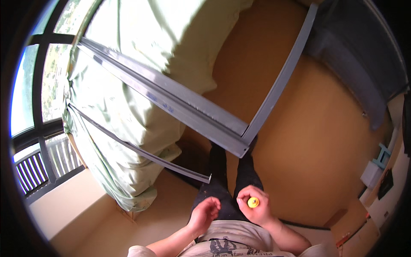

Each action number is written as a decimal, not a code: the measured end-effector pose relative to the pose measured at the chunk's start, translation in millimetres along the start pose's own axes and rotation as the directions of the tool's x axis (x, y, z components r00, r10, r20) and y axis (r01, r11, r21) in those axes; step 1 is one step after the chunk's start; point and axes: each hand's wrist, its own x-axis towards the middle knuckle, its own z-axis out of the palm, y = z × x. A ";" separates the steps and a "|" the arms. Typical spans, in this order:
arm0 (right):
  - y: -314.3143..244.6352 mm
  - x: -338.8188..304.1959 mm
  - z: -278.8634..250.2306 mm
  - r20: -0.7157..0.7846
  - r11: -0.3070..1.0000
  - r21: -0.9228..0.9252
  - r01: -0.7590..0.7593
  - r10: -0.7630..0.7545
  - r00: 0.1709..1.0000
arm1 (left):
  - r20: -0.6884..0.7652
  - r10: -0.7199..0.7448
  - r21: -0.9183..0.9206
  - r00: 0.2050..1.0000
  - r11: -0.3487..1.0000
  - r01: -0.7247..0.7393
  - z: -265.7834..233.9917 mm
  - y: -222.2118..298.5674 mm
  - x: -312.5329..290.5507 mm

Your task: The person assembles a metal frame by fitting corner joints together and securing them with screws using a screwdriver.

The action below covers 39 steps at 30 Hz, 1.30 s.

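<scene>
Right hand point(256, 206) was curled shut around a small yellow round object point(253, 202), pinched betw. thumb and fingers w/ the yellow end facing up (too small to tell what kind of thing it was). Left hand point(205, 213) hung just beside it to the left, fingers loosely curled in, holding nothing, not touching the right hand or the yellow object. Both hands sat in front of the person's waist, above the dark trousers point(227, 180) and a light printed shirt point(233, 240). Directly ahead of the hands, near but apart, was the corner of a grey metal frame point(239, 141): one long channel rail ran up and to the left, a thinner bar point(282, 77) ran up and to the right. A second thin grey strip point(141, 150) lay ahead-left of the left hand, across pale green draped sheeting point(128, 85). Farther left: dark-framed window point(38, 98). Tan floor point(317, 141) stretched ahead-right of the right hand.
</scene>
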 end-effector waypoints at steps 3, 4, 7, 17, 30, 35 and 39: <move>-20.5 -28.1 -19.5 -0.038 0.999 -0.047 0.005 -0.007 0.999 | 0.162 -0.044 -0.009 0.986 0.999 0.046 10.6 -6.9 -15.1; -23.4 -38.7 -27.9 -0.050 0.998 -0.058 0.003 -0.006 0.999 | 0.165 -0.054 -0.013 0.985 0.998 0.057 26.0 -3.5 -23.2; -52.3 -69.3 -51.9 -0.147 0.994 -0.095 0.057 -0.071 0.987 | 0.285 -0.013 -0.004 0.958 1.000 0.015 61.8 8.0 -39.6; -170.9 -44.7 -149.1 -0.297 0.972 -0.155 0.179 -0.218 0.930 | 0.605 0.099 0.031 0.790 0.989 -0.148 223.4 65.5 -80.5; -237.1 103.7 -286.7 -0.369 0.892 -0.321 0.319 -0.428 0.825 | 0.637 0.129 0.221 0.760 0.914 -0.340 441.8 145.8 -9.2; -344.1 132.0 -366.5 -0.101 0.714 -0.590 0.378 -0.530 0.842 | 0.699 -0.021 0.245 0.715 0.946 -0.212 552.4 150.7 20.8; -364.8 170.3 -398.6 0.245 0.470 -0.690 0.551 -0.565 0.788 | 0.777 -0.134 0.129 0.615 0.990 0.053 581.5 145.3 77.0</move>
